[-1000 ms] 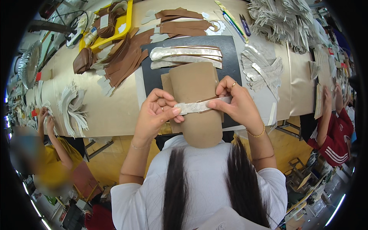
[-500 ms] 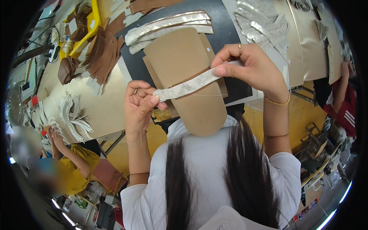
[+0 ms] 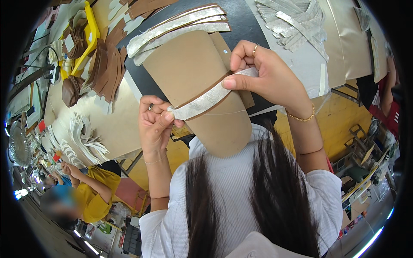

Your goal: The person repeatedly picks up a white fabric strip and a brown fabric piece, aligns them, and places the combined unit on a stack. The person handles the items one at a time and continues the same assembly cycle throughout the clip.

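Observation:
A silvery-white strip (image 3: pixel 201 102) stretches between my hands, slanting up to the right across a tan rounded board (image 3: pixel 185 60). Along both its long edges shows a brown strip (image 3: pixel 198 96) lying beneath it on the board. The fingers and thumb of my left hand (image 3: pixel 155 124) pinch the lower left end. At the upper right end, my right hand (image 3: pixel 271 77) grips it between thumb and fingers. A thin pale thread (image 3: pixel 228 113) trails over the board just below the strip. The board's near end rests against my chest.
Several silvery strips (image 3: pixel 189 23) lie on the black mat (image 3: pixel 245 26) beyond the board. More are heaped at the far right (image 3: pixel 297 28). Brown pieces (image 3: pixel 107 69) and a yellow tray (image 3: pixel 91 34) are far left, with white strips (image 3: pixel 86 137) nearer. A co-worker in yellow (image 3: pixel 101 189) sits at left.
The silvery strip now lies over the brown strip, with brown showing along both edges; before, brown showed mostly above it. The board appears tilted further left, and my hands still grip both ends.

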Demonstrator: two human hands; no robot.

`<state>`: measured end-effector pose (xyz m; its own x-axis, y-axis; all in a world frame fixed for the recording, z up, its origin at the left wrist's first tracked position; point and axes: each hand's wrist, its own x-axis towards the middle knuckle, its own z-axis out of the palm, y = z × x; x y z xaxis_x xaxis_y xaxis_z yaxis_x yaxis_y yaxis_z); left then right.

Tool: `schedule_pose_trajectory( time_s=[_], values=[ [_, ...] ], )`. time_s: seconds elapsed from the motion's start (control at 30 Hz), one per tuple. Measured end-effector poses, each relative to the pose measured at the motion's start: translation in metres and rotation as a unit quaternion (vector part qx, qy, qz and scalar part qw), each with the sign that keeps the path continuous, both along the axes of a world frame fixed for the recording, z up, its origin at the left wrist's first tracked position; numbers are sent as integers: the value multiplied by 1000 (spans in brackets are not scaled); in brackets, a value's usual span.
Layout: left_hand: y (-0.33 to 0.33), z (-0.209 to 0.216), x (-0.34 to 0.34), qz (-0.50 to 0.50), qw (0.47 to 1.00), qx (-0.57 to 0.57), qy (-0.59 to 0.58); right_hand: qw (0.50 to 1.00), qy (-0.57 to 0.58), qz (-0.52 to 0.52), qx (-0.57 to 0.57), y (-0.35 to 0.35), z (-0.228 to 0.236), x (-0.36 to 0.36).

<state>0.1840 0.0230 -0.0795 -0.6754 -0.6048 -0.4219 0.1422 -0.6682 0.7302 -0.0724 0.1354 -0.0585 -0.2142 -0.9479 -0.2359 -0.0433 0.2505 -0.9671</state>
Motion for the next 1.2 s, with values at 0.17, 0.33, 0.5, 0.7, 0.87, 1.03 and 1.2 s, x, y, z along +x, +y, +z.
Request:
schedule_pose_trajectory(
  time_s=[0.17,0.33,0.5,0.7,0.87,1.03,1.2],
  values=[
    [0,-15,5,30,997,17,64,957,-277,-74,32,10,-13,4],
    [1,-18,9,36,996,22,81,931,-345,-117,22,15,-19,10],
    [3,-19,5,48,996,17,69,939,-323,-113,24,12,-19,12],
    [4,-17,0,50,996,13,76,974,-159,-158,-13,12,-16,27],
    [8,-13,-11,70,995,30,63,976,84,-200,-28,19,-17,34],
    [14,-20,-10,82,995,36,52,953,255,-153,-66,28,-15,40],
    [14,-25,1,56,992,66,88,969,209,-69,-114,54,-40,50]
  ],
)
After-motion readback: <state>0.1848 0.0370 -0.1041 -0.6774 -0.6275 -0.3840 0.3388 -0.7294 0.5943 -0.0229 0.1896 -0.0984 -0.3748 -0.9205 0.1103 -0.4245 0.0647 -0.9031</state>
